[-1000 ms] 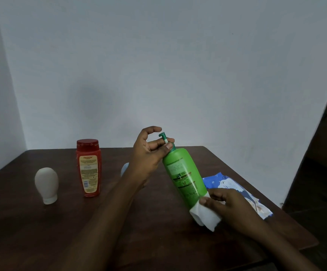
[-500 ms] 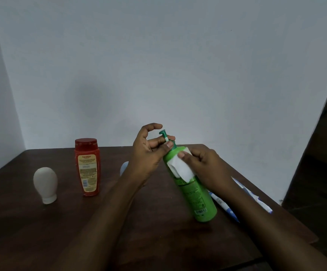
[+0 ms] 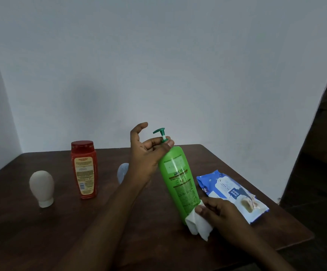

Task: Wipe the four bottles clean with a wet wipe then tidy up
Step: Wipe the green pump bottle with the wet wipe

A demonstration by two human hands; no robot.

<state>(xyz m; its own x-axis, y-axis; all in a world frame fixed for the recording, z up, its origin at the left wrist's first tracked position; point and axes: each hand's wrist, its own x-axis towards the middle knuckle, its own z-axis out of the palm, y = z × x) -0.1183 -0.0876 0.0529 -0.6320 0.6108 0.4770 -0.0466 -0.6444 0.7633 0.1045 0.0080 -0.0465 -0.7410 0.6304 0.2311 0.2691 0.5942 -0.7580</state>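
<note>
A green pump bottle (image 3: 178,178) leans tilted over the dark wooden table (image 3: 41,231). My left hand (image 3: 147,153) pinches its neck just below the green pump head. My right hand (image 3: 219,212) presses a white wet wipe (image 3: 197,224) against the bottle's lower end. A red bottle (image 3: 83,170) stands upright at the left. Farther left, a white bottle (image 3: 41,187) stands on its cap. A pale blue bottle (image 3: 122,172) is mostly hidden behind my left forearm.
A blue pack of wet wipes (image 3: 231,194) lies flat on the table's right side, close behind my right hand. The table's right edge drops off beside it. White walls close the back and left.
My right hand has slid the wipe down the green bottle from near its shoulder to its lower end. The left hand keeps its hold at the neck.
</note>
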